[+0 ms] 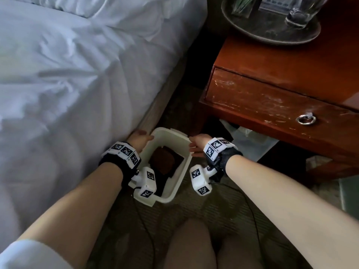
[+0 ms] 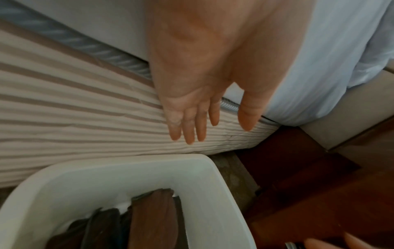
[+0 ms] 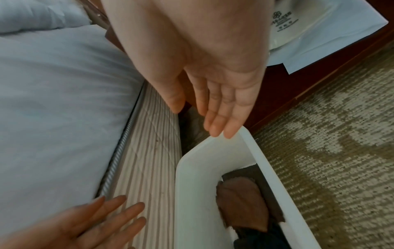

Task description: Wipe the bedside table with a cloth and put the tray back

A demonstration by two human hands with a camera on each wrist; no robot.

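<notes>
A white plastic bin (image 1: 182,169) stands on the carpet between the bed and the bedside table (image 1: 291,61). Folded brown cloths (image 1: 165,160) lie inside it, also seen in the wrist views (image 2: 153,219) (image 3: 241,202). My left hand (image 1: 139,139) is open at the bin's left far corner, its fingers (image 2: 189,128) straight above the bed skirt and holding nothing. My right hand (image 1: 196,145) is open at the right far corner. Its fingertips (image 3: 221,131) are at the bin's rim (image 3: 192,168); whether they touch it is unclear. A round dark tray (image 1: 272,35) with glassware sits on the table top.
The bed (image 1: 77,74) with white linen fills the left side, its striped skirt (image 2: 85,118) close to the bin. A drawer with a ring pull (image 1: 306,119) faces me. A white printed bag (image 3: 309,30) lies under the table. My knees (image 1: 194,245) and sensor cables are just below the bin.
</notes>
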